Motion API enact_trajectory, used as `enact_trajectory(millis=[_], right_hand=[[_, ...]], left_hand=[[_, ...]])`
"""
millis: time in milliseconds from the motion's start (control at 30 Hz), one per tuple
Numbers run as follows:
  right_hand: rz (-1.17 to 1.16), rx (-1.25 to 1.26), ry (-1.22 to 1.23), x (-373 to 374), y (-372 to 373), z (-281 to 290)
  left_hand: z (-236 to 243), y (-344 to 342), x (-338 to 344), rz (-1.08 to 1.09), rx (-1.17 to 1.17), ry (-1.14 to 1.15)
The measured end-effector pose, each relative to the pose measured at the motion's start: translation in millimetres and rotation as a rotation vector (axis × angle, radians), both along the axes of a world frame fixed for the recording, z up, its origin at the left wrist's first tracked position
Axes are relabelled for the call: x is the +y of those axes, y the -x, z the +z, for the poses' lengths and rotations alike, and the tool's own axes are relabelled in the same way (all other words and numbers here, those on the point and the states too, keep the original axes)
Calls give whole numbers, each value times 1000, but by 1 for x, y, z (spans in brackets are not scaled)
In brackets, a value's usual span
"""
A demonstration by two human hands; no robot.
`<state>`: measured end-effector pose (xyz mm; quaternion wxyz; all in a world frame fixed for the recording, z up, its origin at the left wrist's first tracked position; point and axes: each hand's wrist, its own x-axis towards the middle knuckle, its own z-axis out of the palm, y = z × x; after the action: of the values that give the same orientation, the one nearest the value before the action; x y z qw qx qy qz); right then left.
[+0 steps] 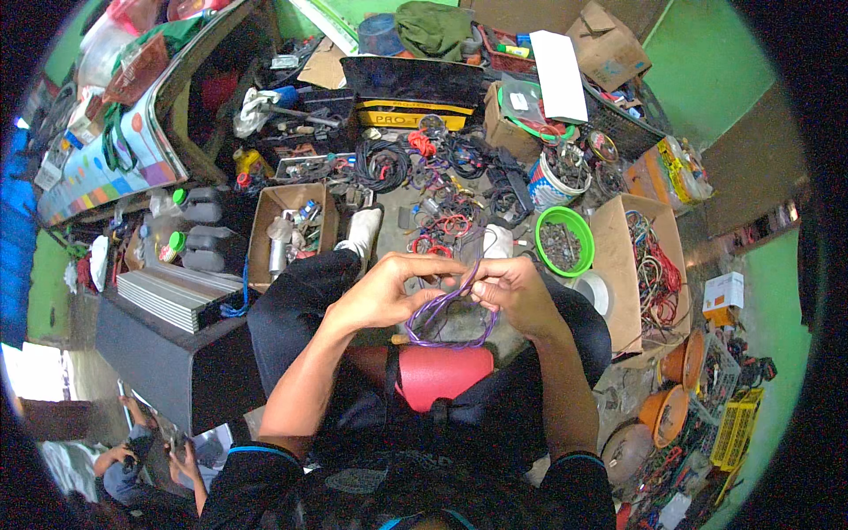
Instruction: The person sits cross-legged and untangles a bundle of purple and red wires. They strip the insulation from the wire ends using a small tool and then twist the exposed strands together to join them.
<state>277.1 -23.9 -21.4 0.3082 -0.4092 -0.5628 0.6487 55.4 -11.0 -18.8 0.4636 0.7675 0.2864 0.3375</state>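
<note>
A loosely coiled purple wire [429,311] hangs in front of me, over my lap. My left hand [389,287] is curled round the coil's left side, thumb below and fingers stretched along the top. Pinched at the upper right of the loops, my right hand [512,296] grips the same wire between thumb and fingers. The fingertips of both hands nearly meet where the strands cross. A thin strand rises above them. Below the coil is a red padded seat or cushion [442,375] between my legs.
Loose wires and cables [450,199] litter the floor ahead. A cardboard box of metal parts [329,221] stands left, a green basin [539,238] and a cardboard box of wires [609,291] right. A black speaker-like box [141,353] is near left; another person's hands [187,464] show lower left.
</note>
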Motion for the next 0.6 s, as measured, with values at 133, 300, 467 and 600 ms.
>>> enact_trajectory(millis=[133,300,467,600], right_hand=[[-3,28,-13,-2,1,4],[-2,11,-69,-1,0,-1],[-68,14,-85,-1,2,1],[-99,56,-49,-1,7,3]], left_hand=[[-5,-1,0,-1,6,-2],[-3,-2,-3,39,0,88],[1,-1,-3,53,-27,138],[0,1,-1,52,-18,72]])
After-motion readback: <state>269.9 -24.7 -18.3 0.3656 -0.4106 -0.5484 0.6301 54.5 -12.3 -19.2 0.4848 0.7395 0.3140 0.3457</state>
